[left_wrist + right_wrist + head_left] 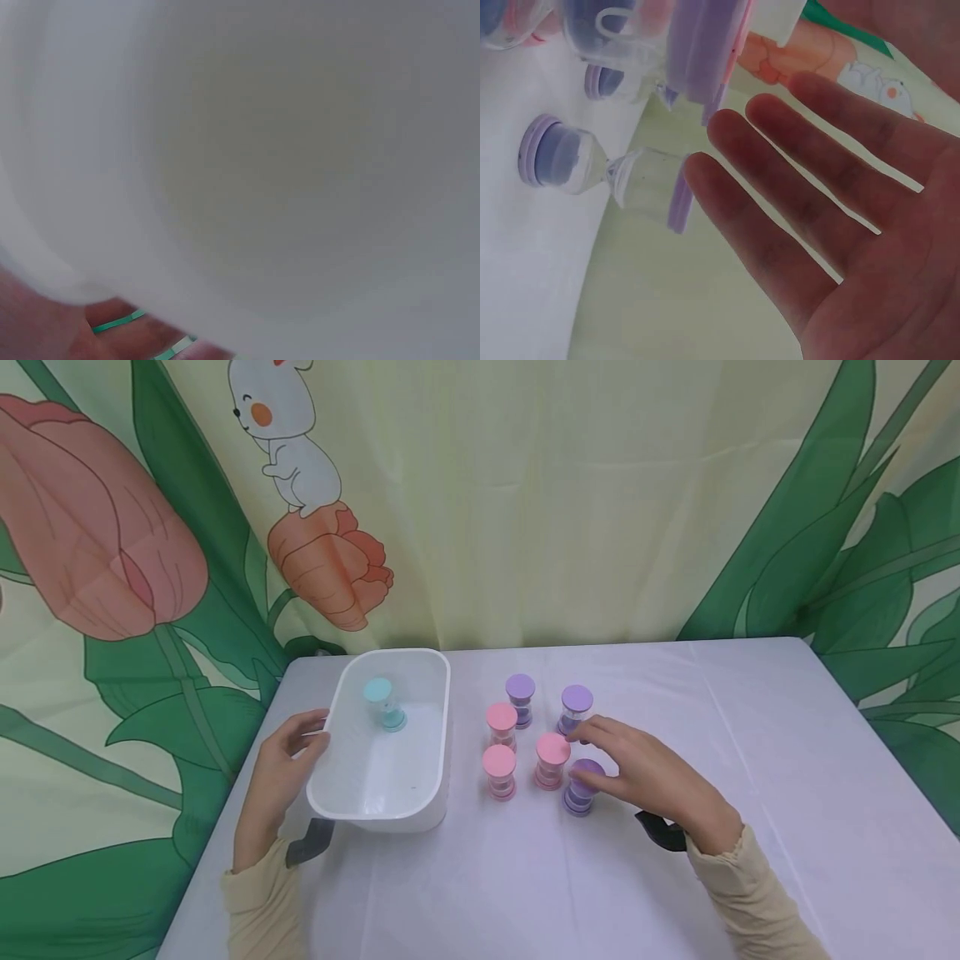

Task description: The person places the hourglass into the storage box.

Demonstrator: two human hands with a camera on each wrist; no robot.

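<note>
My left hand rests at the left wall of a white plastic bin, fingertips right at its rim; the left wrist view is mostly filled by the bin's wall. Inside the bin stands a turquoise sand timer. Over the loose sand timers, my right hand spreads its thumb and straight fingers. Its thumb overlaps the nearest purple timer, while the fingertips are close to a pink timer and another purple timer. The right wrist view shows the fingers extended beside a purple-capped timer.
Two more pink timers, one at the front and one behind it, stand between the bin and my right hand. A third purple timer is farther back. All are on a white-covered table, with a printed curtain behind.
</note>
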